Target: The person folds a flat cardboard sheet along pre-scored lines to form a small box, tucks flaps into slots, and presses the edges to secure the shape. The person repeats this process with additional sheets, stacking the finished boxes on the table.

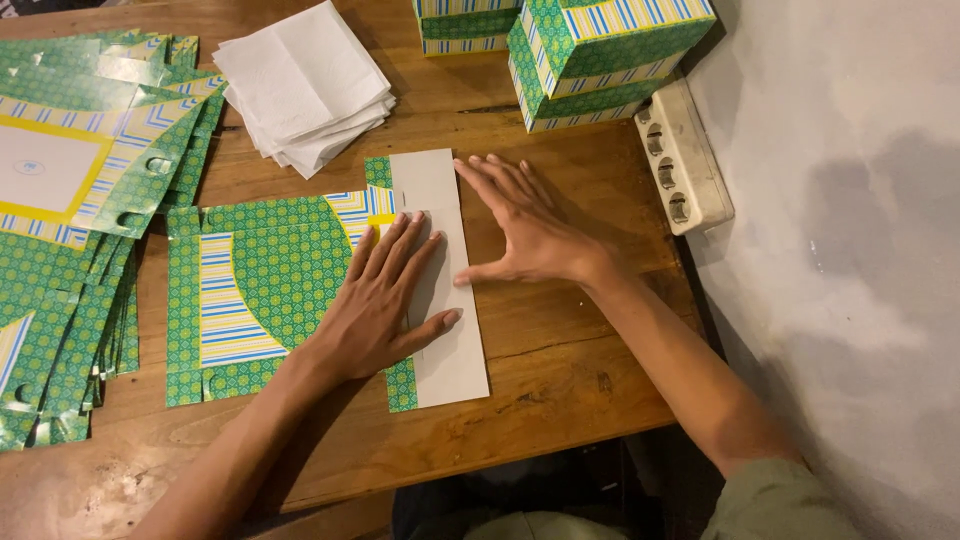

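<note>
A flat green patterned cardboard box blank (265,290) with blue and yellow stripes lies on the wooden table (560,380). Its right flap (455,350) is folded over, showing the plain grey inside. My left hand (385,300) presses flat on the blank where the fold runs, fingers spread. My right hand (525,225) lies flat with fingers apart, its thumb and fingertips on the right edge of the grey flap and its palm on the table. Neither hand holds anything.
A stack of several unfolded green blanks (70,200) covers the left side. A pile of white paper napkins (305,85) sits at the top centre. Assembled green boxes (600,55) stand at the top right beside a white power strip (680,160). A wall rises on the right.
</note>
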